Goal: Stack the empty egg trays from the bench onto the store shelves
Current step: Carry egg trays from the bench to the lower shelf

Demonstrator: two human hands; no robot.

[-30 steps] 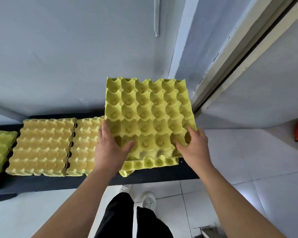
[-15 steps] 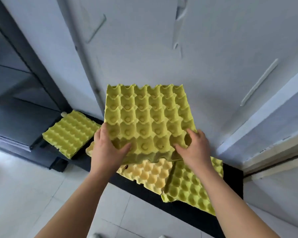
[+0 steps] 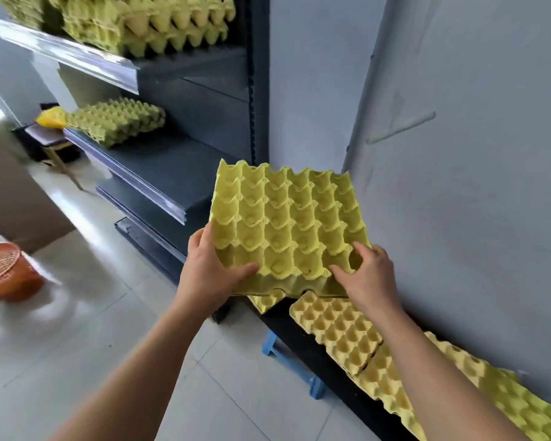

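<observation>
I hold a yellow-green egg tray (image 3: pixel 283 224) in the air, cups up, in front of me. My left hand (image 3: pixel 210 268) grips its near left corner and my right hand (image 3: pixel 366 275) grips its near right edge. Below and to the right, several more empty trays (image 3: pixel 337 335) lie in a row on the dark bench (image 3: pixel 328 374). The dark store shelves (image 3: pixel 172 173) stand to the left. A small stack of trays (image 3: pixel 118 119) sits on the middle shelf. Taller stacks (image 3: pixel 147 20) fill the upper shelf.
A grey wall (image 3: pixel 458 154) runs behind the bench on the right. An orange basket (image 3: pixel 4 275) stands on the tiled floor at far left. A blue stool leg (image 3: pixel 287 354) shows under the bench. A small table with a yellow bag (image 3: pixel 50 117) stands beyond the shelves.
My view has swung left from the bench toward the shelves. The tray stays gripped in both hands and now sits near the shelf's right end.
</observation>
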